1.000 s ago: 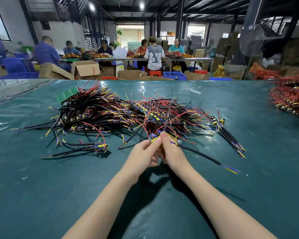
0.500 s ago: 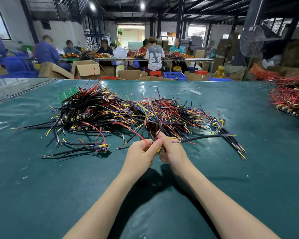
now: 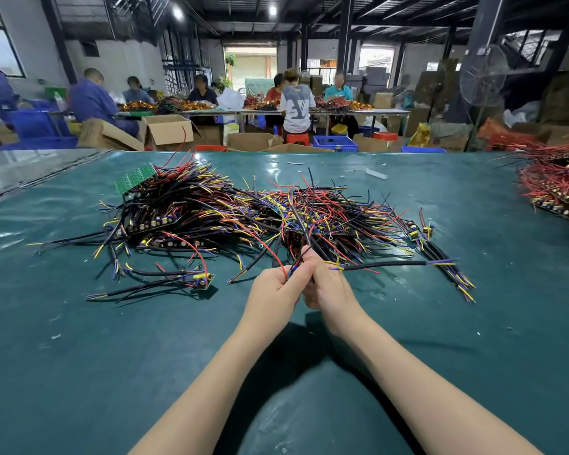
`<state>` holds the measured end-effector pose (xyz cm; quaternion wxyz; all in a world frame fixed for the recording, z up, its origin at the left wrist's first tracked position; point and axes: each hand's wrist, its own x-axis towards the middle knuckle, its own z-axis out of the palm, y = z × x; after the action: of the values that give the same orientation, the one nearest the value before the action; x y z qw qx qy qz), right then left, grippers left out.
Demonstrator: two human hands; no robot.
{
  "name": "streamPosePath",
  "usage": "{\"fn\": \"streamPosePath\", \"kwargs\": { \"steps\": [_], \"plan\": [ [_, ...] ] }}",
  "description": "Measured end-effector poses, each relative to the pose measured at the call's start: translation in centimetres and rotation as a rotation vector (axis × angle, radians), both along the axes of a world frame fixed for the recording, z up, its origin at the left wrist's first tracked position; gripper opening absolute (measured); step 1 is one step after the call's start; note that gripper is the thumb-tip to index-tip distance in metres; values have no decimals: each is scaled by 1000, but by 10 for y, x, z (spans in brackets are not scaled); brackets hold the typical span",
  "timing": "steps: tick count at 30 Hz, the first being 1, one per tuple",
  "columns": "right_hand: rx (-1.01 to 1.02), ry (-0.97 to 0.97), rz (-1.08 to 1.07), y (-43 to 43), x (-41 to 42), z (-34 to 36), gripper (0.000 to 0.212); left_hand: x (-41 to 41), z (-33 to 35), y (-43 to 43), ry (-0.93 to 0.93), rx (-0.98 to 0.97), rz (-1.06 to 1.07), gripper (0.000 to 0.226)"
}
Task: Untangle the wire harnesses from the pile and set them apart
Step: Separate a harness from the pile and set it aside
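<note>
Teal table mat [image 3: 112, 356] carries the wire harness pile [image 3: 230, 208] at centre. Left hand [image 3: 275, 292] and right hand [image 3: 329, 287] meet at the pile's near edge, both curled around one harness [image 3: 385, 265]; its black sheathed lead extends to the right.

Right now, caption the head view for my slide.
Left hand and right hand grip a harness beside the tangled pile.

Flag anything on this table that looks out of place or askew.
A green circuit board juts up tilted at the far left of the wire pile, not lying flat. A white scrap lies alone on the green mat beyond the pile. No damage shows.
</note>
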<state>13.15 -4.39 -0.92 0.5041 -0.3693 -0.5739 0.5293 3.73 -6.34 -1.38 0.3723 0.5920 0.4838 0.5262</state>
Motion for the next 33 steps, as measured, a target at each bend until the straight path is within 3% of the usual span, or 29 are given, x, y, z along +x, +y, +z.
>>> {"fn": "streamPosePath", "kwargs": {
  "steps": [5, 12, 21, 28, 33],
  "plan": [
    [-82, -15, -106, 3, -3, -7, 61, -1, 0, 3, -53, -78, 3, 58],
    [-230, 199, -100, 1, -10, -3, 54, 3, 3, -1, -31, 68, 42, 51],
    [-325, 238, -51, 4, -11, -6, 41, 5, 1, 2, -100, 69, 17, 59],
    [-357, 227, 3, 3, -8, -3, 70, -1, -1, 4, -110, -10, -48, 53],
    [-426, 304, 41, 2, -5, -5, 52, -4, -2, 3, -123, -3, -31, 44]
  ]
}}
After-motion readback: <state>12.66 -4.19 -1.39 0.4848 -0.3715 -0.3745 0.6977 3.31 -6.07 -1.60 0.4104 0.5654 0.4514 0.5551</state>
